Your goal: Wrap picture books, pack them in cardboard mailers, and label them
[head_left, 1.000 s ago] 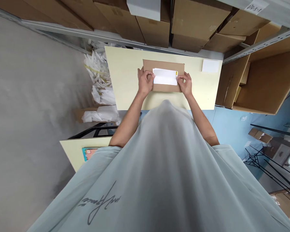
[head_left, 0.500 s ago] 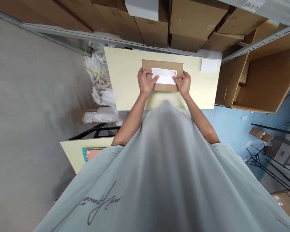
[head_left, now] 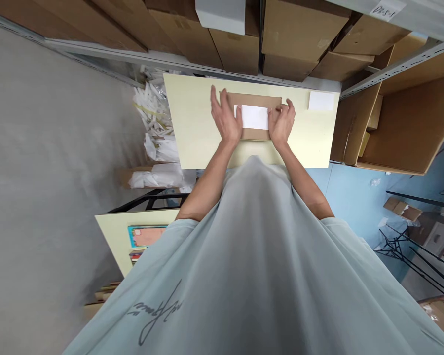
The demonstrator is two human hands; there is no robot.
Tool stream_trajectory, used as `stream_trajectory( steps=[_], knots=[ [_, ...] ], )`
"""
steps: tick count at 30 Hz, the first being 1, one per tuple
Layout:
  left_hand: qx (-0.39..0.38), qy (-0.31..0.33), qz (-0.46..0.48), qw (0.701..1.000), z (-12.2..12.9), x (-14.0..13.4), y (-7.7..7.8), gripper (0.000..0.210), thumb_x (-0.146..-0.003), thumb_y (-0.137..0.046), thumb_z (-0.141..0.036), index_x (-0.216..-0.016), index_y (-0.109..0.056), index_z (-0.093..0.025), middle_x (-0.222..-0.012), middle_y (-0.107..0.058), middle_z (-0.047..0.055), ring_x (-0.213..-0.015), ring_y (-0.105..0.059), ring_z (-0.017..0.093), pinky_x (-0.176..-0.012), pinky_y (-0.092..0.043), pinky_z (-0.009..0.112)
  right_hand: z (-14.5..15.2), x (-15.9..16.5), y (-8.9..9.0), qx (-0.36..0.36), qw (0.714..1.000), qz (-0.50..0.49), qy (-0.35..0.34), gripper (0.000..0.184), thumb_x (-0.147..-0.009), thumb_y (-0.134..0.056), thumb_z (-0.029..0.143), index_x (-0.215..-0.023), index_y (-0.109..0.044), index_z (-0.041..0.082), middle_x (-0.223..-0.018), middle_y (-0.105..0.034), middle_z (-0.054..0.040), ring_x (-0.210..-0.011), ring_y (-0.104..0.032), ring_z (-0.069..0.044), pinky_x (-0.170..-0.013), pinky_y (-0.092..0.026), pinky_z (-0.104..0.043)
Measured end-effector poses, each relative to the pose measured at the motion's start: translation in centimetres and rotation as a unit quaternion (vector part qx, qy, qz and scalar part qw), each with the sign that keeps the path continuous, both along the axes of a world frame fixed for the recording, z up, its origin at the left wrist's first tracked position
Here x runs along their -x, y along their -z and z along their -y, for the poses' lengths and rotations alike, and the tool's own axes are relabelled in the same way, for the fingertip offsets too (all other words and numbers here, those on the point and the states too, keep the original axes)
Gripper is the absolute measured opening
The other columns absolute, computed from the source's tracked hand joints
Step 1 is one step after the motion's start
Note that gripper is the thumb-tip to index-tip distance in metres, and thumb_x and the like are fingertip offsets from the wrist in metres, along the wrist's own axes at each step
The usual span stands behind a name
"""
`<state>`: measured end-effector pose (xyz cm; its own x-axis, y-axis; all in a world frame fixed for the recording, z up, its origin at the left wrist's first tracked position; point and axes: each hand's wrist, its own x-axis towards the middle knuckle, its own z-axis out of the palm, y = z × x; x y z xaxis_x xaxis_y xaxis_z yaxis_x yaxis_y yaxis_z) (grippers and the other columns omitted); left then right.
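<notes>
A flat brown cardboard box (head_left: 255, 134) lies on the pale yellow tabletop (head_left: 196, 128). On its upper face is a white paper label (head_left: 255, 117), whose two ends are partly covered by my hands. My left hand (head_left: 227, 117) rests over the label's left end, its fingers spread and stretched past the box's left side. At the right end, my right hand (head_left: 281, 121) lies with its thumb side along the label and its fingers loosely bent and apart. Neither hand grips anything that I can see.
White slips (head_left: 321, 101) lie at the table's right back corner. Cardboard boxes (head_left: 303, 29) fill the shelf behind. A large open carton (head_left: 407, 123) stands on the right, with white packing scraps (head_left: 153, 108) on the left. Colourful books (head_left: 146, 235) lie on a lower left table.
Both hands have let go of the label's edges, which they pinched before. My left fingers have opened and stretched forward. The label now lies against the box.
</notes>
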<state>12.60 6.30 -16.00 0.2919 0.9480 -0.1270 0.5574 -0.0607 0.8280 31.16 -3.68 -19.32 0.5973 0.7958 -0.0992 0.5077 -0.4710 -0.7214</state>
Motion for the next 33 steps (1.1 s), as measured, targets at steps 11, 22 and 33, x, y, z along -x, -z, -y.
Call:
stream_trajectory(
  steps=[11,22,33],
  knots=[
    [0.040,0.196,0.024,0.980,2.1,2.3,-0.4,0.104,-0.095,-0.069,-0.091,-0.172,-0.061,-0.022,-0.192,-0.039,0.016,-0.186,-0.019,0.038,-0.153,0.005,0.055,2.8,1.7,-4.9,0.102,0.968,0.075,-0.217,0.089,-0.119,-0.019,0.075,-0.185,-0.041,0.018,-0.195,-0.035,-0.0128,-0.186,-0.025,-0.030,-0.154,-0.013,-0.059],
    [0.016,0.130,0.035,0.991,-0.1,1.2,-0.4,0.099,-0.096,-0.071,-0.087,-0.172,-0.062,-0.024,-0.193,-0.038,0.016,-0.188,0.000,0.036,-0.151,0.015,0.059,3.4,0.9,-4.9,0.114,0.970,0.093,-0.194,0.089,-0.120,-0.017,0.073,-0.185,-0.040,0.017,-0.196,-0.031,-0.0152,-0.187,-0.023,-0.030,-0.153,-0.014,-0.063],
    [0.051,0.155,0.024,0.986,3.8,3.2,-2.0,0.089,-0.098,-0.073,-0.083,-0.166,-0.067,-0.025,-0.194,-0.034,0.015,-0.187,-0.003,0.040,-0.151,0.007,0.067,3.1,0.9,-4.7,0.112,0.972,0.091,-0.183,0.088,-0.120,-0.025,0.072,-0.182,-0.045,0.013,-0.195,-0.034,-0.0185,-0.186,-0.024,-0.034,-0.153,-0.014,-0.064]
  ],
)
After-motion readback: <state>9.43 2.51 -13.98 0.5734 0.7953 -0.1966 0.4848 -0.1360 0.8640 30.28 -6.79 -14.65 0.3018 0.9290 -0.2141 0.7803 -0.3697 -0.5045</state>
